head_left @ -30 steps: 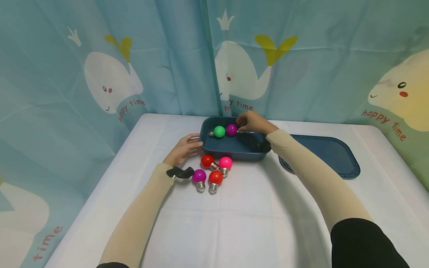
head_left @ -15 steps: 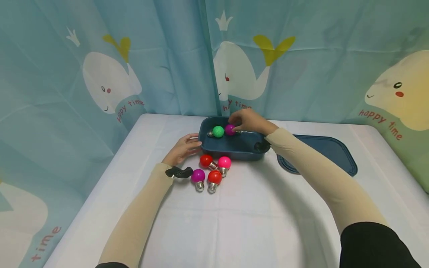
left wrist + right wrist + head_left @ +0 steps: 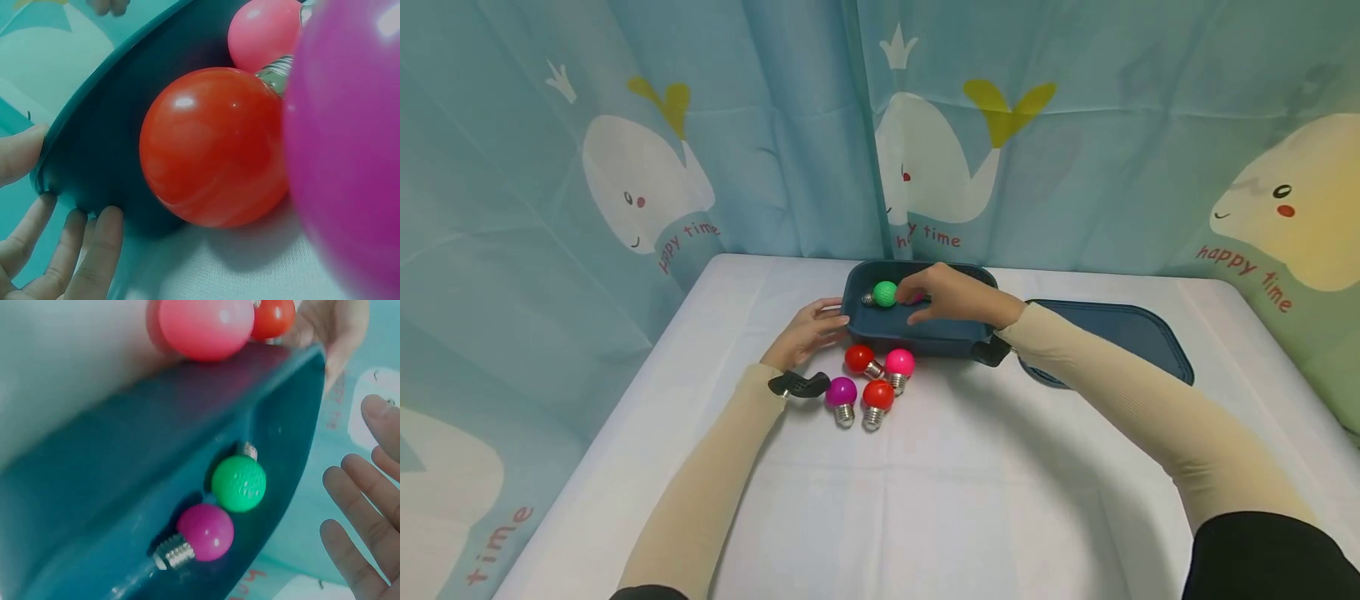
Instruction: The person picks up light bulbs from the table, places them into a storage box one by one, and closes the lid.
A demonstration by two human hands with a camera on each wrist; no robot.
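A dark blue box (image 3: pixel 917 343) stands at the back of the table. My left hand (image 3: pixel 805 335) touches its left end with the fingers and thumb fairly straight. Inside, a green light bulb (image 3: pixel 885 293) and a purple light bulb (image 3: pixel 206 532) lie close together near the left end. My right hand (image 3: pixel 957 297) hovers over the box, fingers spread and holding nothing; it hides most of that purple bulb from the head view. Before the box lie two red light bulbs (image 3: pixel 878 396), a pink light bulb (image 3: pixel 899 362) and another purple light bulb (image 3: pixel 841 392), all with silver screw bases.
A flat dark blue lid (image 3: pixel 1112 333) lies right of the box, partly behind the right sleeve. The table (image 3: pixel 955 500) has a white cloth. A blue-green curtain (image 3: pixel 805 167) with whale prints hangs behind and at the left.
My right hand has let go of the purple bulb in the box, beside the green one, and has come nearer to the front. The left hand keeps its place at the box's end.
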